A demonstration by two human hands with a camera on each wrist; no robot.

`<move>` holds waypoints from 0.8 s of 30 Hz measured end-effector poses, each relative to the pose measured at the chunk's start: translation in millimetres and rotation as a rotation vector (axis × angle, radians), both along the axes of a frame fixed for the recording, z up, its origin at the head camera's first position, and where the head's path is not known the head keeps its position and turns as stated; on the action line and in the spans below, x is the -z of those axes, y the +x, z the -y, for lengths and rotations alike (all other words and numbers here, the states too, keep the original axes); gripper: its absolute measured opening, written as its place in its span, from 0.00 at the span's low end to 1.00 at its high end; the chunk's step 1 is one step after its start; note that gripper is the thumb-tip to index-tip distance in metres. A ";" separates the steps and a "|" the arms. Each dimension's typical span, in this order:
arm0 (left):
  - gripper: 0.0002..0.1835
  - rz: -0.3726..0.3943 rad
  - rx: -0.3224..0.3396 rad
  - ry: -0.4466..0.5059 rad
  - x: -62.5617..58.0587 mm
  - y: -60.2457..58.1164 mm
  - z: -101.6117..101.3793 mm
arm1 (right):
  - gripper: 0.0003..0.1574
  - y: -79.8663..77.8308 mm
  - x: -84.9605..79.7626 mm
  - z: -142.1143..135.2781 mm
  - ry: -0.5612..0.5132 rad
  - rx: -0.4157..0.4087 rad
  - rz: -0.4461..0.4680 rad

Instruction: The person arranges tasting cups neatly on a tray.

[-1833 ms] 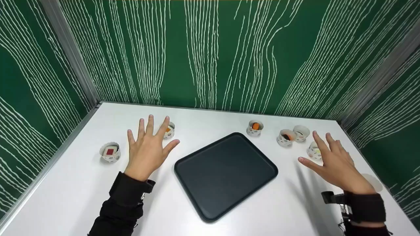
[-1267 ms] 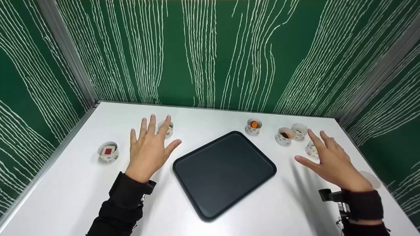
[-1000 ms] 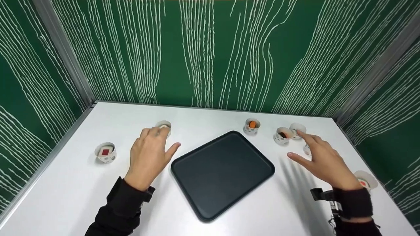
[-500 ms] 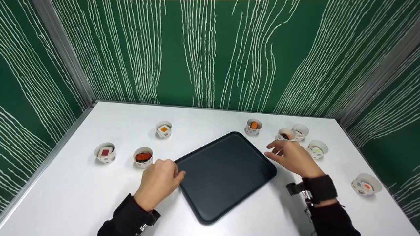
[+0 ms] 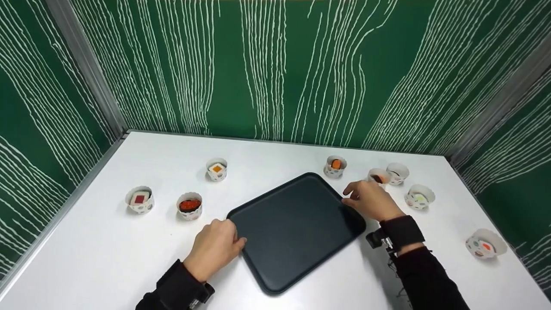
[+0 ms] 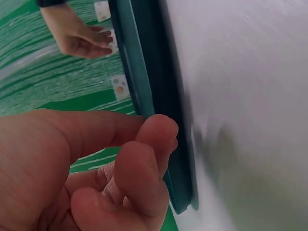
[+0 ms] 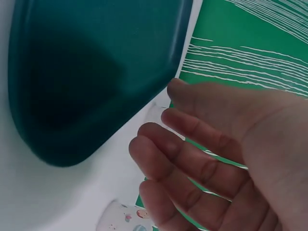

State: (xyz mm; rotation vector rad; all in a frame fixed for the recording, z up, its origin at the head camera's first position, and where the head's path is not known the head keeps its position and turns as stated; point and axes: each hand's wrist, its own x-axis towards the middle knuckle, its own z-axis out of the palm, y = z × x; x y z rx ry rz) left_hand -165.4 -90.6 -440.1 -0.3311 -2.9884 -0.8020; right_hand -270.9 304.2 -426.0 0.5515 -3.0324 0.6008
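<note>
The tray [image 5: 290, 232] lies on the smooth white tabletop [image 5: 86, 262], between my left fingers [image 6: 142, 173] and my right fingers [image 7: 207, 171]. It is dark, even-surfaced and shallow, a rectangle with rounded corners and a thin raised rim running all round. My left fingers are curled and pinch that rim close to the corner on their side; my right fingers are loosely bent with gaps between them, the thumb tip at the rim and the others apart from it. The tray sits turned at a slant to me: its long axis runs from the short side at my left fingers away to the short side at my right fingers, which are farther from me, and one corner points back towards me, nearer than either set of fingers. Just beyond my left fingers stands a spotted cup [image 5: 192, 216] with a crinkled lip, holding a grainy red topping [image 5: 190, 205]. Another cup [image 5: 373, 172] of the same kind is partly hidden behind my right fingers, and past them all rises a green panel [image 5: 228, 86] streaked with wavering white lines
</note>
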 end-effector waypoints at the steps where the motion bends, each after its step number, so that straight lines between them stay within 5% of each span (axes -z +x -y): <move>1: 0.22 0.004 0.003 0.002 0.5 -0.1 -0.1 | 0.11 -0.7 0.8 -0.2 0.004 0.000 -0.001; 24: 0.23 -0.042 0.069 0.001 7.9 -5.8 2.7 | 0.09 -2.3 9.3 -3.8 -0.021 -0.056 0.027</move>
